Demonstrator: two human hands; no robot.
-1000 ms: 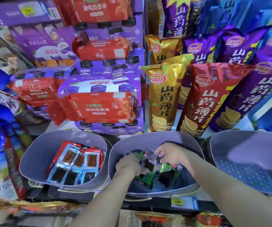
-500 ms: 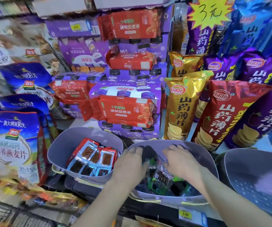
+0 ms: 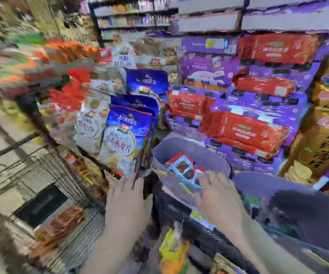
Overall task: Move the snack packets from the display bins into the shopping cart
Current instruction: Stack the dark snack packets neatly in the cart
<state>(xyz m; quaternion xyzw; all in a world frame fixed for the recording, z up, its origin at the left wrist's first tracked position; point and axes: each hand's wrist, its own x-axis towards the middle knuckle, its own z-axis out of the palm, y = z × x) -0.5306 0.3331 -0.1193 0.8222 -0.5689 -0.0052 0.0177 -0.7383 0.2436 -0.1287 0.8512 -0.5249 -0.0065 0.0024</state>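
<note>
Frame is heavily motion-blurred. Left hand (image 3: 128, 196) and right hand (image 3: 218, 194) show backs up, side by side with a gap between them; a dark smear sits against the left hand's inner edge, and it cannot be told whether either hand is spread or pinching anything. Red-and-blue snack packets (image 3: 181, 167) lie in a grey bin (image 3: 199, 149) just ahead of the right hand. The wire shopping cart (image 3: 21, 175) is below and to the left of the left hand, and a second grey bin (image 3: 298, 204) is to the right of the right hand.

Hvy blur: hands (image 3: 129, 197), cart (image 3: 39, 202), L shelves (image 3: 21, 62)
</note>
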